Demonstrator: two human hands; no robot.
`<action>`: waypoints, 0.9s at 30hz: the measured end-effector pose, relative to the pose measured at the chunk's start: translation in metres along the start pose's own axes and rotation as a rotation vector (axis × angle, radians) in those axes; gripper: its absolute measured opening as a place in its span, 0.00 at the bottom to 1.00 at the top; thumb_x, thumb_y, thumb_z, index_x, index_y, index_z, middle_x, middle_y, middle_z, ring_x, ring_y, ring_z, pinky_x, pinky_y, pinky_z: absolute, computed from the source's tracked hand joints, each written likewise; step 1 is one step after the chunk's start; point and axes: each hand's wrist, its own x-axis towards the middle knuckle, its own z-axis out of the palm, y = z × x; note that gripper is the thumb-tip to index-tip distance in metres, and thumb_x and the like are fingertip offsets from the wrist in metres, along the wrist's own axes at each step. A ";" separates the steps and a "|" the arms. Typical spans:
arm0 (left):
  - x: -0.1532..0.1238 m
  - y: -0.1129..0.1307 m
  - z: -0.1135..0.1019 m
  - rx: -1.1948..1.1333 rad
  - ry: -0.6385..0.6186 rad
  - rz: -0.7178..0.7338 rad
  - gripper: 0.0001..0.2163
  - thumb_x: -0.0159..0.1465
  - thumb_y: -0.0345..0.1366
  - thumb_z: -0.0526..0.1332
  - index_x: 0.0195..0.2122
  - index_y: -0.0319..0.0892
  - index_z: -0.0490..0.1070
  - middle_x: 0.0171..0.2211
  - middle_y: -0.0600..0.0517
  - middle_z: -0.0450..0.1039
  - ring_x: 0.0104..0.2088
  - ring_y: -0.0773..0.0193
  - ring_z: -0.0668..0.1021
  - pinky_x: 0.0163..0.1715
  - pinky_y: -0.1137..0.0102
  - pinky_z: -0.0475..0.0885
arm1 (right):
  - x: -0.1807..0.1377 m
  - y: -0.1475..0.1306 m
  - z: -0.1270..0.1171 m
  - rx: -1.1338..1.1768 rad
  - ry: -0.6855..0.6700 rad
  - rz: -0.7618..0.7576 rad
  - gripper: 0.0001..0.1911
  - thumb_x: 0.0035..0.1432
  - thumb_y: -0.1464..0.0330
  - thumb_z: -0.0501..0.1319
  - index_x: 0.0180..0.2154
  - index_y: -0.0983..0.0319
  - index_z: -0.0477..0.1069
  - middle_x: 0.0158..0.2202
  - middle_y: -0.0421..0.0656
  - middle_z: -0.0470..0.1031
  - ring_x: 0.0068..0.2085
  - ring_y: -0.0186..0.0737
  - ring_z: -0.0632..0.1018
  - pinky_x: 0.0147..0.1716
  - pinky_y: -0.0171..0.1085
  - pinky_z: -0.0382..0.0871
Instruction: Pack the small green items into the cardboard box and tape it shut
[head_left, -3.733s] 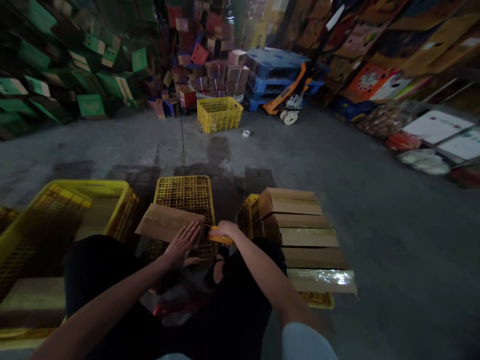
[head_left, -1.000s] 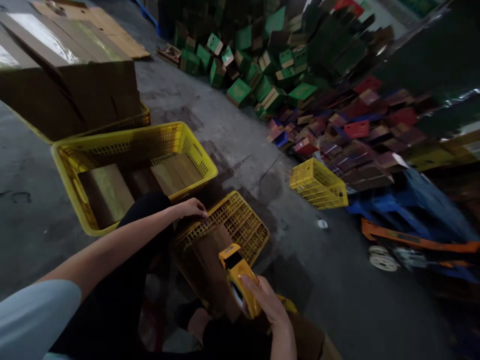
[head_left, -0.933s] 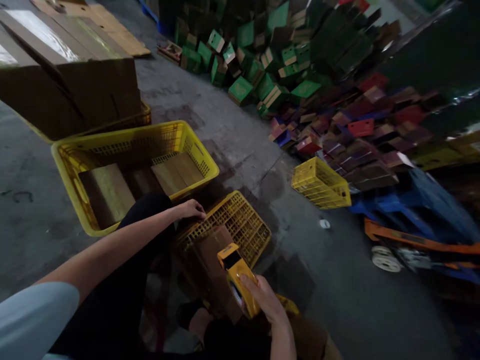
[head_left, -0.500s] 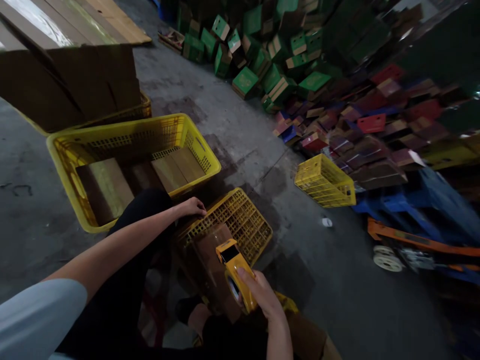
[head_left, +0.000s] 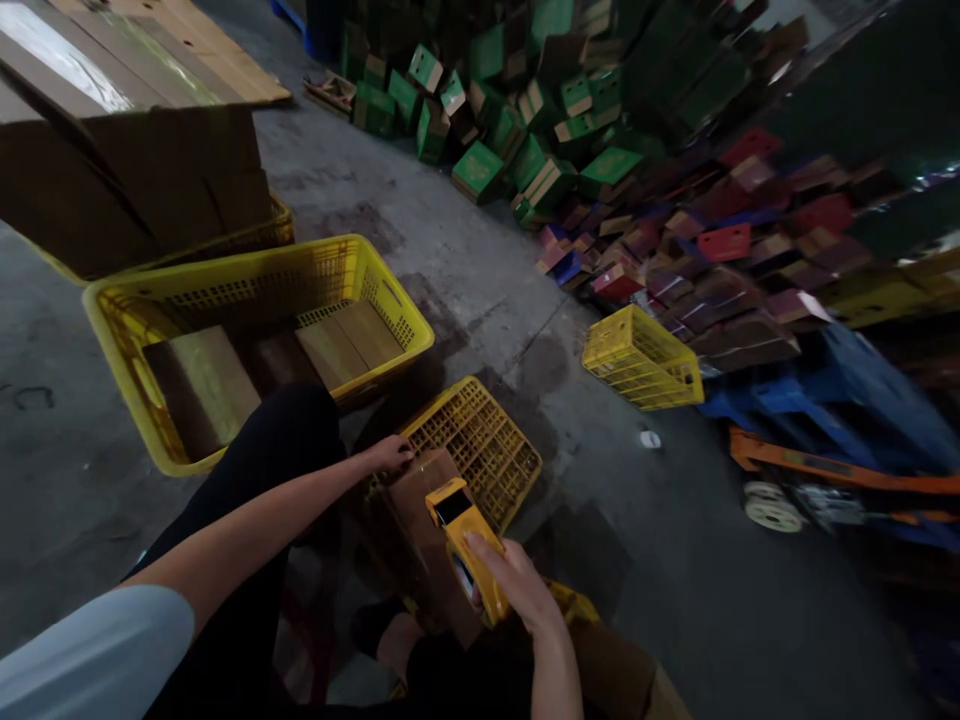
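In my right hand (head_left: 517,580) is a yellow tape dispenser (head_left: 472,540), its dark front end pointing away from me. It rests over the top of a brown cardboard box (head_left: 427,490), or very close to it; contact is hard to tell. That box lies on an upturned yellow plastic crate (head_left: 487,430) between my legs. My left hand (head_left: 391,453) is at the box's far left end, fingers curled together. Whatever they pinch, if anything, is too small and dark to make out.
Left of the crate stands a large yellow basket (head_left: 416,335) holding several cardboard boxes (head_left: 202,385). Behind it is a big carton (head_left: 135,180). Across the floor are piled green boxes (head_left: 480,170), red boxes (head_left: 724,243), a small yellow crate (head_left: 637,360) and an orange pallet jack (head_left: 832,465).
My left hand has moved down from the crate's edge to the far end of the box. My right hand keeps the tape dispenser at nearly the same spot. The view has shifted slightly.
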 end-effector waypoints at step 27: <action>-0.075 -0.009 0.024 -0.007 -0.099 0.278 0.40 0.68 0.64 0.51 0.70 0.38 0.63 0.70 0.41 0.64 0.71 0.46 0.66 0.70 0.60 0.58 | -0.002 0.008 -0.005 0.012 -0.069 -0.026 0.31 0.57 0.40 0.62 0.34 0.63 0.74 0.19 0.40 0.75 0.20 0.39 0.77 0.21 0.34 0.71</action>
